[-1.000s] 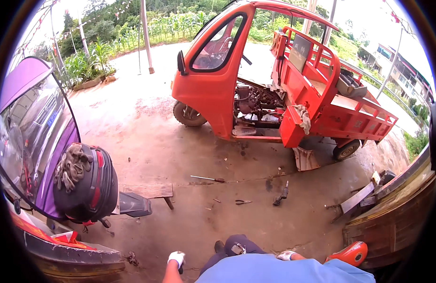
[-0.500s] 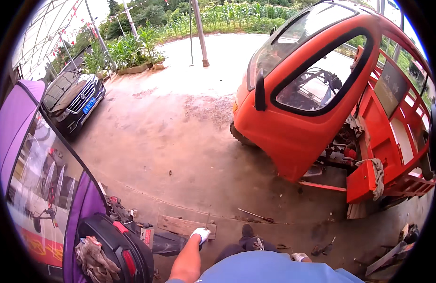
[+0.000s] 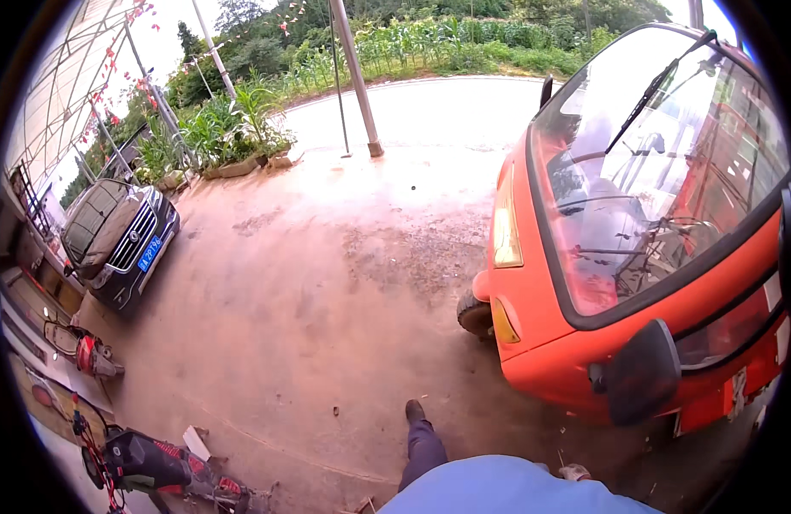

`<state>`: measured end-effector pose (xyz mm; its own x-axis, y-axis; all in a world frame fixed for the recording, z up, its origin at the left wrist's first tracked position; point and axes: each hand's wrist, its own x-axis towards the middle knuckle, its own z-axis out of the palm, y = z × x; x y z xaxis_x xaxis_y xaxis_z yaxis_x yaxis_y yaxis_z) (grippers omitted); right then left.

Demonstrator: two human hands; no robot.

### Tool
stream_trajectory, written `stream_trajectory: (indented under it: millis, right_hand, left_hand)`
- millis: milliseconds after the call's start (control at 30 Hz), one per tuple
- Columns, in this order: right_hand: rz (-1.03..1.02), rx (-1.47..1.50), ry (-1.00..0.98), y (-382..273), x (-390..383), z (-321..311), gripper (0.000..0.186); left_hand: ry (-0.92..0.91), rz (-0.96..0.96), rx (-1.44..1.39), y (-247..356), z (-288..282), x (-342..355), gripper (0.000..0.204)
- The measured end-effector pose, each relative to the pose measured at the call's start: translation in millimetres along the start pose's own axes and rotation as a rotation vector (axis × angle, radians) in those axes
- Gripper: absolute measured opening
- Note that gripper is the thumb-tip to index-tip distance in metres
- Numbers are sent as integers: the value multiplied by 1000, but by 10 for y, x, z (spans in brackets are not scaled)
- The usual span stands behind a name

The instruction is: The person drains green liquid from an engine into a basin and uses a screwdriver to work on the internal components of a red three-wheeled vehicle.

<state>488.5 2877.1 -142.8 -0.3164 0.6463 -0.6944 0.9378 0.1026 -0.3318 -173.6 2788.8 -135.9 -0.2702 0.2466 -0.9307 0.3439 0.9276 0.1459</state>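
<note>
My right hand [image 3: 574, 473], in a pale work glove, shows only in a small part at the right side of my blue-shirted body, low in the view; its fingers are too hidden to read. It is nearest the orange three-wheeled vehicle [image 3: 532, 351], whose cab front fills the right side, with windscreen, wiper and black mirror [image 3: 644, 373]. I cannot make out anything held in that hand. My left hand is out of view. My dark-trousered leg and shoe [image 3: 417, 415] stretch forward on the concrete floor [image 3: 310, 325].
A black car [image 3: 121, 248] stands at the left under a canopy frame. Below it are a red scooter [image 3: 100, 360] and a dark motorbike [image 3: 143, 458], close to my left. A post [image 3: 354, 86] and planted beds [image 3: 241, 169] edge the yard toward the pale road.
I have walked forward and turned, bringing the cab's front close on my right. The purple scooter canopy, bench and most tools have left the view, and so has my gloved left hand.
</note>
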Motion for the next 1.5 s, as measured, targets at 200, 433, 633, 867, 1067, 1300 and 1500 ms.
stream_trajectory:
  millis: [200,433,633,867,1067,1300,1500]
  right_hand:
    - [255,369,-131,-1409,2060,-1708,40]
    - [379,597,-78,-2219,3611,-3510,46]
    - [369,353,-89,-2025,5500,-4166,52]
    - [390,675,628,-2060,6855,-7290,53]
    - [488,1063,563,-1977,7128,-8822,49]
    - [865,755,-58,-1131,7248,-7328,62]
    - [1043,1688,-101,-1110,7106,-8400,50]
  left_hand:
    - [80,-138,-91,2319,-2282,1026,28]
    - [310,461,-246,6092,-4799,1630,18]
    - [426,659,-217,7834,-5482,2033,23]
    - [80,194,239,8408,-5250,2428,30]
    - [-63,184,329,10127,-5082,2850,22]
    - [-106,220,451,13468,-5146,3734,17]
    - [169,360,228,17824,-5530,4481,14]
